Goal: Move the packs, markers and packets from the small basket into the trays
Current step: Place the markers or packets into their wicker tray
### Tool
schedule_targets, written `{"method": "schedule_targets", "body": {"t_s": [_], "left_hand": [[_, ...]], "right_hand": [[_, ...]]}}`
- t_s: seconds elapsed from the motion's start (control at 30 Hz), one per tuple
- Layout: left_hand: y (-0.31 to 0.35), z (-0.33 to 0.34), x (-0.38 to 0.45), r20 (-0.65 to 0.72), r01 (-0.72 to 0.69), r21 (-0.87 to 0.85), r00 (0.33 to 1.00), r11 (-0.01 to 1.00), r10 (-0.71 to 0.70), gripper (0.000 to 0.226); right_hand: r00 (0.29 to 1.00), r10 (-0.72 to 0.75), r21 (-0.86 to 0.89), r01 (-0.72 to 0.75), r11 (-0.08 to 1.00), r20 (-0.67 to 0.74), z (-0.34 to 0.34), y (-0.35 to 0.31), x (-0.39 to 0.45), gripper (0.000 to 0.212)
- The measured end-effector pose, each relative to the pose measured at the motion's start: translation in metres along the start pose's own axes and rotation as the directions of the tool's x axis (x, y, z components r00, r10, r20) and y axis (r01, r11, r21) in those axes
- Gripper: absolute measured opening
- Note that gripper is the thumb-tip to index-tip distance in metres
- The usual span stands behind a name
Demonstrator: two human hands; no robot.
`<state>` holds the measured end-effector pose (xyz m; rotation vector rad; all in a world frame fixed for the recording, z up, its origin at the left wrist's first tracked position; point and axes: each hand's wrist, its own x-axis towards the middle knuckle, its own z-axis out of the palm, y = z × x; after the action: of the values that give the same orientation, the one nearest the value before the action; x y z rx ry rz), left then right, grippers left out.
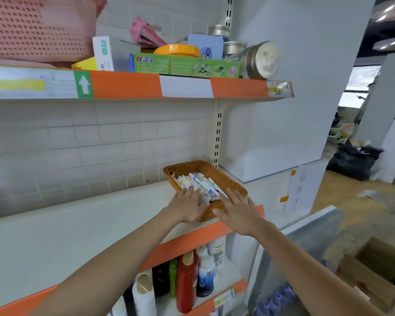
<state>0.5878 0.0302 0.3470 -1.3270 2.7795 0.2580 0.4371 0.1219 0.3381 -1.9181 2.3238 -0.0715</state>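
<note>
**Both hands at the small basket on the middle shelf**

Starting at the left of my view, the left forearm runs up from the lower left corner, bare and nearly straight, toward the shelf's right end. The left hand [187, 207] lies palm down over the near left corner of the small basket [233, 179], its fingers straight and close together, tips resting on the markers [198, 183]. I see no curl or pinch; the fingers lie flat on the pile.

The basket, brown wicker, sits on the white middle shelf [78, 236] by the perforated upright, its near wall at the orange shelf edge. The markers fill it in a loose heap, white barrels with coloured bands, lying roughly parallel and slanting away from me.

To the right, the right forearm climbs from the lower right corner. The right hand [240, 210] is palm down, fingers spread and straight, thumb out toward the left hand. It covers the basket's near right rim, holding nothing.
</note>
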Motion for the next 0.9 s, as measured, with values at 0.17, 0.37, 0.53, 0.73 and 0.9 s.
{"method": "schedule_targets", "body": {"t_s": [0.17,0.37,0.53,0.73,0.9], "left_hand": [[0.001,-0.002,0.034,-0.012,0.067,0.0,0.998,0.998,-0.067,0.067],[-0.004,-0.007,0.08,-0.065,0.229,0.176,0.973,0.957,-0.221,0.057],[-0.007,-0.01,0.103,-0.15,0.269,0.152,0.957,0.951,-0.247,0.047],[-0.011,-0.001,0.108,-0.232,0.215,0.071,0.953,0.974,-0.193,0.033],[-0.014,0.003,0.112,-0.249,0.211,0.016,0.947,0.977,-0.201,0.031]], "right_hand": [[0.998,-0.054,-0.009,0.054,0.999,-0.038,-0.004,0.014,0.04,0.066],[0.991,-0.131,-0.006,0.131,0.991,-0.028,-0.013,0.019,0.094,0.061],[0.993,-0.114,0.082,0.111,0.99,0.026,-0.011,0.015,0.135,0.049],[0.99,-0.12,-0.006,0.121,0.993,0.079,-0.003,0.016,0.158,0.038],[0.984,-0.16,0.019,0.159,0.987,0.078,0.005,0.018,0.163,0.029]]}}
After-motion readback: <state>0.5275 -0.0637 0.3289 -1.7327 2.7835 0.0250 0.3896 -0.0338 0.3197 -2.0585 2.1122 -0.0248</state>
